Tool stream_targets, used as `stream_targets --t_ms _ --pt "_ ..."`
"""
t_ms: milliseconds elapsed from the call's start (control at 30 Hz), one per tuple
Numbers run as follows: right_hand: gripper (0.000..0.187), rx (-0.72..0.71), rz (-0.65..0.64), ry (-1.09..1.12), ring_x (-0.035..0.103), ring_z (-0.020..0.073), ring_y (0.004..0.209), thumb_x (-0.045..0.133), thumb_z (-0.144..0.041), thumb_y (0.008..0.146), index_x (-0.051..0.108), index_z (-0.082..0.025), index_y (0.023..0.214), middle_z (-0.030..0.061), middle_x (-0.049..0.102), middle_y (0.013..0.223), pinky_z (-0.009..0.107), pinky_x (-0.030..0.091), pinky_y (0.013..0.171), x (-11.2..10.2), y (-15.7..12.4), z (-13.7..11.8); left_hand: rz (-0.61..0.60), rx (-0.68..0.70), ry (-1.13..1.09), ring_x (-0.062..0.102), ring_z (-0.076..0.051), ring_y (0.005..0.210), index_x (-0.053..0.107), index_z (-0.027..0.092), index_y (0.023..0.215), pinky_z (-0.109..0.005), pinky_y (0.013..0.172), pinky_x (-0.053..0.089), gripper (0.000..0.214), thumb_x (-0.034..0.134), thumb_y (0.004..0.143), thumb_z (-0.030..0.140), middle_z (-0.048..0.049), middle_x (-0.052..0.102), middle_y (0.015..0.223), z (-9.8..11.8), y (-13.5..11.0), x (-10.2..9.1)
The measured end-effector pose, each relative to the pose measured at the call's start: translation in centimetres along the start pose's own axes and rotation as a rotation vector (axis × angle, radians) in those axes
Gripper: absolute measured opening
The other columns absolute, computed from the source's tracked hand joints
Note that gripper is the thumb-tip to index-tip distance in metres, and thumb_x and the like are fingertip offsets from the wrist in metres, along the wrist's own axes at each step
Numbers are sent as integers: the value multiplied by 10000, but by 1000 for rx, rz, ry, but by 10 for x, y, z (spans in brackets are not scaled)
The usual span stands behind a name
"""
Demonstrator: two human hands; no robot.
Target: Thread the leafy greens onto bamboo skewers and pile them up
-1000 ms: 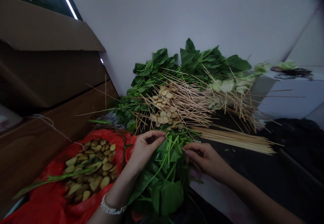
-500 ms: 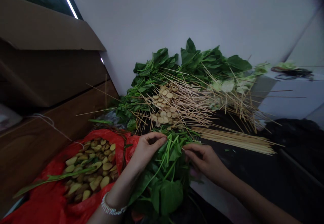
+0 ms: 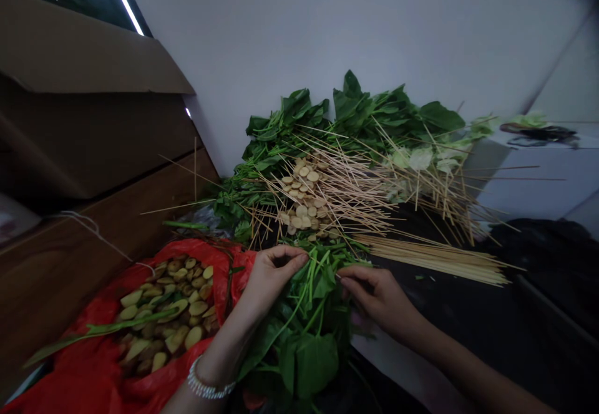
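Left hand [image 3: 276,275] and right hand [image 3: 377,293], both pinching a skewer [image 3: 337,276], have barely moved.

Food-preparation corner, makeshift; home or shop, cannot be told. Evidence: black surface [image 3: 458,317], with leafy greens [image 3: 395,110] banked at its far edge against a plain white wall [image 3: 365,21], skewered pale slices [image 3: 304,213] mid-surface, bundle of bare skewers [image 3: 435,260] towards the right; at its left edge, red plastic bag [image 3: 87,367] of cut potatoes [image 3: 176,339]; beyond, cardboard box [image 3: 88,58]
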State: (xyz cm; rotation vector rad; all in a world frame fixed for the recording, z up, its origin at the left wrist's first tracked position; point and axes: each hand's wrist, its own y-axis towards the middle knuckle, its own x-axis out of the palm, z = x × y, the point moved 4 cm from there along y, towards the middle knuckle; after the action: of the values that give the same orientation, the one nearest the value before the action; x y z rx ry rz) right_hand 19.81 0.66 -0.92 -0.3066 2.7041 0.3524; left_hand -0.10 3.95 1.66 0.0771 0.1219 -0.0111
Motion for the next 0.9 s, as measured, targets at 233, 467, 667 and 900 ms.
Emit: stream_targets --t_ms 233,467,667,900 --pt "194 -82 26 -71 639 160 658 514 -212 896 705 -180 877 17 694 702 250 455 623 3 -2 -1 -62 -120 -95 570 -108 582 736 140 699 -211 568 443 306 856 565 388 -17 690 661 -4 -2 4" --pt "190 -198 120 -130 676 163 695 518 -184 898 708 -177 908 28 729 769 246 482 655 5 -5 0 -23 -119 -102 557 -98 574 713 136 693 -198 558 428 352 858 547 422 -4 671 642 -3 -3 4" --pt "215 -262 155 -167 709 185 767 514 -169 900 721 -177 955 59 757 863 252 510 670 7 -7 1 -103 -137 -66 544 -104 553 694 136 683 -207 530 421 332 837 583 418 -3 651 632 -3 -4 6" --pt "218 -323 167 -178 716 181 769 516 -165 909 723 -184 974 58 757 864 249 533 679 7 -8 -4 -174 -87 -75 533 -101 590 686 140 769 -205 569 413 378 803 635 474 2 639 680 0 -2 5"
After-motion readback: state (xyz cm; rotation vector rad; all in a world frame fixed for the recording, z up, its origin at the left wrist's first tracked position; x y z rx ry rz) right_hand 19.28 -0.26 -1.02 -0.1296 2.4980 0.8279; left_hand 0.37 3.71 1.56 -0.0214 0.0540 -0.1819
